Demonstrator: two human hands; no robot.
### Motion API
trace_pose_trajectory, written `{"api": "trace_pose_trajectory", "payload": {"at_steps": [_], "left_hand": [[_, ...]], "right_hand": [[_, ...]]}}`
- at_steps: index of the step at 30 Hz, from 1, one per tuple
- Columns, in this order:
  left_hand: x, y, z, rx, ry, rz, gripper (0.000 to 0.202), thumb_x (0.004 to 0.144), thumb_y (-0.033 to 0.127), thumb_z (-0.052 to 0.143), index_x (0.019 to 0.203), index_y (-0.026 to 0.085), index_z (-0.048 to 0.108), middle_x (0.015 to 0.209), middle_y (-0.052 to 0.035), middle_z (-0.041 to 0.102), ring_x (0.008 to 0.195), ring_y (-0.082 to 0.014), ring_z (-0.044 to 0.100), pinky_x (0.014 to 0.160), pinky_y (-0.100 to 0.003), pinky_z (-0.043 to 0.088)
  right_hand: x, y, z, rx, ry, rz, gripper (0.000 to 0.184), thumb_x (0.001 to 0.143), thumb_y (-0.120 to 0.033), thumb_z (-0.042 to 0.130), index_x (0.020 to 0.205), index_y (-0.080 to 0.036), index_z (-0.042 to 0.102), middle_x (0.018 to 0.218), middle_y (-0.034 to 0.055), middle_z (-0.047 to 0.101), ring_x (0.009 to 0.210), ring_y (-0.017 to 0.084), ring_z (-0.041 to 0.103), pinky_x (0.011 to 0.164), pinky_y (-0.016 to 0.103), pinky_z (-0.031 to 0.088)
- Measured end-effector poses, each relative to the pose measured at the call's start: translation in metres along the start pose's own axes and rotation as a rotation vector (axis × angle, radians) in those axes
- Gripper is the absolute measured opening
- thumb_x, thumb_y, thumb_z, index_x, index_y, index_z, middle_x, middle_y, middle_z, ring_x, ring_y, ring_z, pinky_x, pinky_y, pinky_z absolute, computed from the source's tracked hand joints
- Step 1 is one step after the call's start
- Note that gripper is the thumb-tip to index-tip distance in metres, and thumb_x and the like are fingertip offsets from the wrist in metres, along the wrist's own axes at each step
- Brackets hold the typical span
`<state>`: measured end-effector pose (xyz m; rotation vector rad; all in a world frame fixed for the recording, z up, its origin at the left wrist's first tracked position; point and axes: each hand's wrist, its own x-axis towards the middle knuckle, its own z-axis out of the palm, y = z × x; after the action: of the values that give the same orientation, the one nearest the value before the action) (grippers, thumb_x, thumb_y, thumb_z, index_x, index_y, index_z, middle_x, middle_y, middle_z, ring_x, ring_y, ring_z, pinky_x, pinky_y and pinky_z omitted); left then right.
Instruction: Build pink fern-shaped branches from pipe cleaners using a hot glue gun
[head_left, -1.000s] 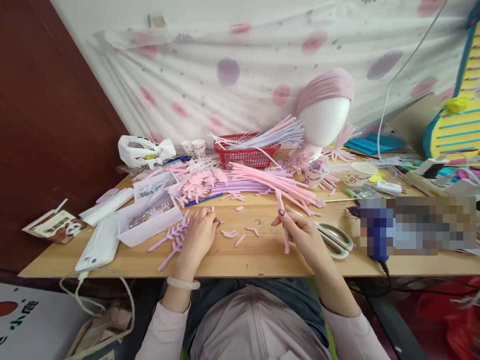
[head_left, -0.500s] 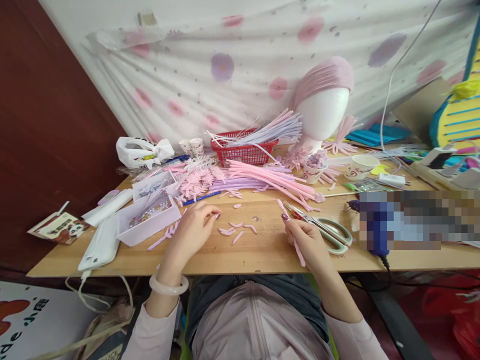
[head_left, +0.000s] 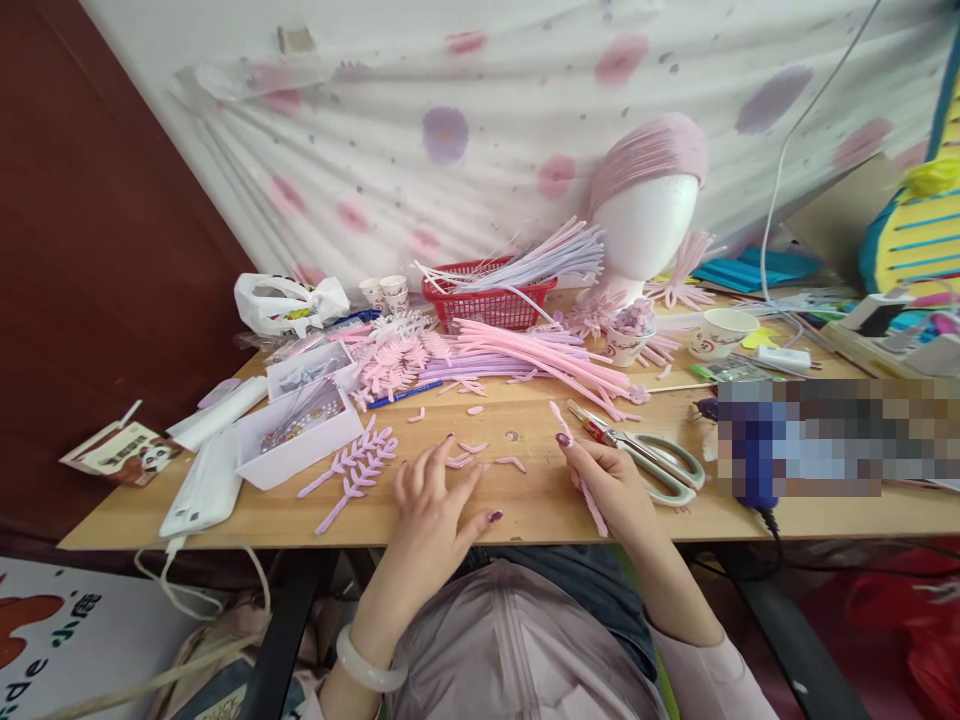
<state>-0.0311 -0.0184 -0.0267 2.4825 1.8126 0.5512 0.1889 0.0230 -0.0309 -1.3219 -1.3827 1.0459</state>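
The left hand (head_left: 435,505), a white bangle (head_left: 358,672) round its wrist, is spread palm-down above the near part of the light wooden worktop (head_left: 540,500), its fingers apart and holding nothing; whether the fingertips touch the wood, I cannot tell. Half a second ago it was farther from the body, thumb and finger together — now it is opened out and closer to the right hand (head_left: 611,485). The two lilac fuzzy leaf sprigs (head_left: 366,468), partly covered by it then, lie fully in view just left of it.

The right hand is clamped on a pale pink fuzzy stem (head_left: 595,508), thumb and fingers closed round its middle. One end pokes out beyond the thumb, the other below the palm toward the body. The stem slants much as it did half a second ago, though one second ago it stood more upright.

Between the hands lie short pink fuzzy pieces (head_left: 511,464), some just beyond the left fingertips. Scissors with pale green handles (head_left: 616,438) lie just right of the right hand, more exposed than a second ago. Beyond both hands are the bundle of long pink fuzzy stems (head_left: 525,350) and a red plastic basket (head_left: 491,312).
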Motion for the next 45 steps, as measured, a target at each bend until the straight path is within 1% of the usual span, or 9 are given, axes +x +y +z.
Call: {"api": "trace_pose_trajectory", "payload": {"at_steps": [5,10,13,18,25,32,36,39,45], "left_hand": [[-0.001,-0.003,0.002,0.02,0.051,0.012,0.045,0.089,0.039,0.051,0.133,0.031,0.051,0.146,-0.0145,0.034,0.13,-0.0348,0.032,0.103,-0.062,0.025],[-0.003,-0.006,0.0,0.058,0.068,-0.024,0.036,0.087,0.038,0.054,0.121,0.027,0.063,0.141,-0.0169,0.042,0.128,-0.0363,0.036,0.102,-0.062,0.025],[-0.003,-0.008,0.0,0.033,0.077,-0.01,0.039,0.088,0.035,0.052,0.126,0.028,0.059,0.142,-0.0163,0.04,0.128,-0.0353,0.036,0.102,-0.061,0.026],[-0.004,-0.016,0.004,0.076,0.152,-0.102,0.038,0.088,0.033,0.051,0.124,0.024,0.06,0.14,-0.0175,0.042,0.126,-0.0362,0.036,0.102,-0.061,0.026],[0.005,-0.02,0.003,0.014,0.105,-0.071,0.04,0.089,0.035,0.049,0.127,0.025,0.057,0.142,-0.0166,0.04,0.128,-0.0349,0.034,0.104,-0.06,0.025],[0.02,-0.007,0.003,-0.1,0.006,0.047,0.038,0.089,0.038,0.051,0.126,0.03,0.057,0.145,-0.0128,0.036,0.131,-0.033,0.033,0.104,-0.061,0.026],[0.045,-0.015,-0.017,-0.137,0.018,0.066,0.035,0.093,0.027,0.042,0.123,0.026,0.06,0.133,-0.0111,0.053,0.124,-0.0291,0.043,0.103,-0.054,0.033],[0.084,-0.032,-0.029,-0.18,0.05,0.067,0.034,0.089,0.011,0.041,0.114,0.018,0.063,0.114,-0.0098,0.065,0.106,-0.0218,0.058,0.095,-0.039,0.044],[0.151,-0.058,-0.017,-0.025,0.012,0.137,0.025,0.081,0.005,0.051,0.098,0.013,0.069,0.099,-0.0113,0.067,0.098,-0.0252,0.061,0.09,-0.037,0.045]], "right_hand": [[0.0,0.003,0.0,0.017,0.003,0.021,0.054,0.086,-0.059,0.05,0.051,-0.021,0.038,0.036,-0.0071,0.031,0.031,0.007,0.027,0.038,0.026,0.013],[0.0,0.003,0.0,0.016,0.006,0.014,0.054,0.085,-0.058,0.052,0.05,-0.02,0.038,0.04,-0.0067,0.031,0.036,0.008,0.027,0.041,0.026,0.017],[0.0,0.002,0.0,-0.007,0.023,-0.025,0.054,0.085,-0.058,0.051,0.049,-0.02,0.037,0.043,-0.0055,0.033,0.041,0.009,0.029,0.044,0.026,0.02],[0.0,0.003,-0.001,-0.011,0.014,-0.023,0.054,0.085,-0.059,0.051,0.05,-0.02,0.038,0.044,-0.0051,0.034,0.042,0.01,0.031,0.044,0.026,0.021],[0.0,0.003,-0.001,-0.029,0.008,-0.036,0.053,0.086,-0.057,0.051,0.05,-0.02,0.038,0.046,-0.005,0.033,0.044,0.009,0.029,0.045,0.026,0.02],[0.001,0.005,-0.001,-0.033,0.007,-0.049,0.054,0.086,-0.058,0.05,0.051,-0.02,0.038,0.048,-0.0042,0.035,0.046,0.01,0.032,0.047,0.026,0.023],[0.001,0.003,-0.001,-0.048,-0.013,-0.052,0.055,0.086,-0.059,0.049,0.05,-0.02,0.038,0.049,-0.0039,0.034,0.047,0.011,0.032,0.049,0.026,0.025],[0.001,0.002,-0.001,-0.043,-0.019,-0.048,0.056,0.085,-0.06,0.05,0.049,-0.02,0.037,0.049,-0.0041,0.032,0.047,0.01,0.03,0.048,0.026,0.024],[0.004,-0.001,-0.002,0.113,-0.036,0.055,0.049,0.085,-0.061,0.049,0.057,-0.021,0.039,0.05,-0.0052,0.032,0.043,0.01,0.029,0.039,0.024,0.018]]}}
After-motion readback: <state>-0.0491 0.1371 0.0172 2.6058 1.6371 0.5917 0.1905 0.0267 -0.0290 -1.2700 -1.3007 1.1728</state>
